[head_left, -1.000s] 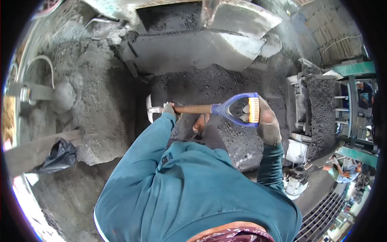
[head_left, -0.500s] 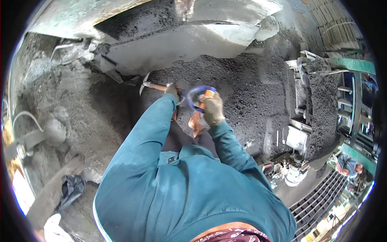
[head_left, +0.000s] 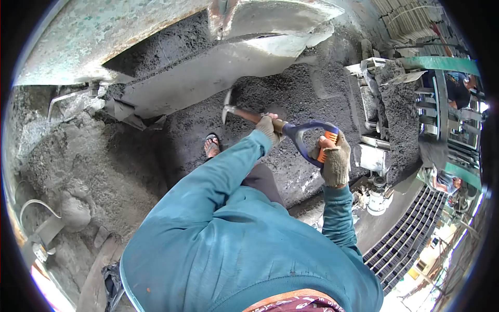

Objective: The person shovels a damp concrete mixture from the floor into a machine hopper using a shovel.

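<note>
A shovel [head_left: 245, 114] with a wooden shaft and a blue D-shaped handle lies across the view in front of my body. My left hand [head_left: 268, 130], in a work glove, is wrapped round the shaft near the handle's collar. At the far end, my gloved right hand [head_left: 336, 160] is closed on the orange-striped grip of the D-handle. The pale metal blade [head_left: 227, 105] points away to the left, close over dark, grainy material [head_left: 291, 96]; whether it touches cannot be made out. My sandalled foot [head_left: 211, 145] stands below the blade.
A large grey metal hopper or chute [head_left: 197, 78] spans the far side. To the left rises a grey mound [head_left: 88, 151]. A conveyor-like frame with green bars [head_left: 442, 63] stands at the right, with a person [head_left: 444, 182] beside it. Rows of dark blocks [head_left: 405, 234] lie lower right.
Both hands and the shovel have swung to the right, and the D-handle is farther from my body's midline. My view has shifted, and one foot now shows farther left.
</note>
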A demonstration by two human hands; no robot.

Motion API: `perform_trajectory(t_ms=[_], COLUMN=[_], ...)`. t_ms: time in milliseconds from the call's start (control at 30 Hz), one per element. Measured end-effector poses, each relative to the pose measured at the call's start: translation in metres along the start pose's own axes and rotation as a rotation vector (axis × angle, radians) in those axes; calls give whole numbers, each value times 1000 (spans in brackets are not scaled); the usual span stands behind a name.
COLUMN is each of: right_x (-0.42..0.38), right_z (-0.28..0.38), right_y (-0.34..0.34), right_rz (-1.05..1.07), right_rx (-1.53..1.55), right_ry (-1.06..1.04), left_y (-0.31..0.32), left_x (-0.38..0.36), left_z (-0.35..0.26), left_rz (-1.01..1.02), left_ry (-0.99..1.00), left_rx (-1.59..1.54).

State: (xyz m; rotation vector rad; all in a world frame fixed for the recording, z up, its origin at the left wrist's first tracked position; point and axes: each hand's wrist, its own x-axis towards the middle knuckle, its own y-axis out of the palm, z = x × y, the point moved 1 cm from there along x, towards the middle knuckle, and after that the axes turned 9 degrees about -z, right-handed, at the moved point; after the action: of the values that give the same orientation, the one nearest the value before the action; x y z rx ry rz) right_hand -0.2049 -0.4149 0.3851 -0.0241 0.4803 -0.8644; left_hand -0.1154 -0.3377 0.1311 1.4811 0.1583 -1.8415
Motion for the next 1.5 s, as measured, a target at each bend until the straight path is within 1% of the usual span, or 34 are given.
perform_trajectory(t_ms=[33, 100, 133, 167, 200, 233, 267, 300, 333, 367, 400, 433, 500, 533, 600, 667, 733, 800, 867, 933, 967, 1000, 1067, 1133, 1167, 1200, 1233, 1267, 1300, 1333, 1367, 1400, 1433, 1500], right_x=[-1, 1, 2, 2, 0, -12, -20, -17, -11, -8, -4, -2, -3, -13, -37, -63, -107, -158, -193, -245, -258, -268, -277, -267, -261, -255, -249, -241, -222, -187, -131, -110, -88, -83], right_z=[4, 2, -1, -13, -25, -16, -6, -8, -12, -19, -33, -51, -73, -82, -115, -177, -226, -306, -328, -391, -394, -380, -358, -361, -372, -392, -420, -446, -483, -510, -499, -533, -567, -587], right_y=[-1, 1, 7, 8, 5, -1, -12, -33, -61, -91, -119, -146, -188, -206, -246, -279, -294, -305, -279, -268, -262, -254, -251, -255, -257, -262, -271, -270, -259, -246, -222, -209, -196, -203], right_rz=[11, 49, 94, 194, 291, 397, 501, 604, 691, 766, 655, 538, 189, -33, -261, -257, -452, -510, -912, -1227, -1331, -1434, -1405, -1451, -1478, -1416, -1351, -1286, -1261, -1232, -1115, -1103, -1095, -1039], right_rx=[-2, -47, -107, -173, -236, -146, -51, -215, -382, -556, -610, -667, -751, -770, -434, 291, 564, 438, 204, 207, 178, 142, 80, 53, 44, 31, 20, 14, 52, 93, -150, 44, 228, 139], right_ry=[14, 38, 40, -53, -146, -16, 108, -112, -332, -547, -671, -790, -831, -746, -318, 321, 431, 553, 715, 745, 807, 870, 913, 875, 851, 857, 867, 880, 798, 719, 761, 857, 959, 839], left_y=[-5, -16, -38, -43, -83, -103, -124, -129, -107, -95, -87, -89, -104, -103, -106, -101, -98, -102, -125, -144, -167, -195, -227, -256, -272, -286, -296, -288, -275, -287, -271, -254, -209, -213], left_x=[-22, -49, -16, -26, 27, 27, 31, 28, 3, 3, 6, 31, 104, 121, 144, 154, 147, 133, 140, 146, 165, 183, 203, 227, 247, 268, 289, 302, 321, 372, 394, 415, 408, 416], left_z=[-1, -17, -34, -45, -70, -93, -104, -107, -87, -72, -56, -43, -25, -12, 16, 54, 96, 134, 165, 190, 197, 205, 230, 246, 249, 248, 240, 226, 205, 166, 130, 94, 74, 80], left_rz=[31, -49, -78, -141, -259, -244, -293, -294, -417, -492, -570, -552, -503, -406, -226, -244, -282, -332, -355, -445, -507, -572, -650, -723, -749, -775, -723, -700, -676, -566, -550, -535, -591, -584], left_ry=[10, 10, 31, 120, 383, 234, 277, 224, 262, 222, 182, 240, 355, 291, 156, 108, 84, 90, 48, -101, -182, -265, -299, -341, -365, -389, -334, -333, -330, -319, -232, -144, 33, 82], left_rx=[-25, 22, 46, 123, 146, 178, 81, 107, 108, 138, 168, 173, 181, 139, 44, 103, 166, 226, 488, 519, 576, 629, 750, 798, 793, 790, 755, 726, 702, 622, 657, 693, 845, 877])
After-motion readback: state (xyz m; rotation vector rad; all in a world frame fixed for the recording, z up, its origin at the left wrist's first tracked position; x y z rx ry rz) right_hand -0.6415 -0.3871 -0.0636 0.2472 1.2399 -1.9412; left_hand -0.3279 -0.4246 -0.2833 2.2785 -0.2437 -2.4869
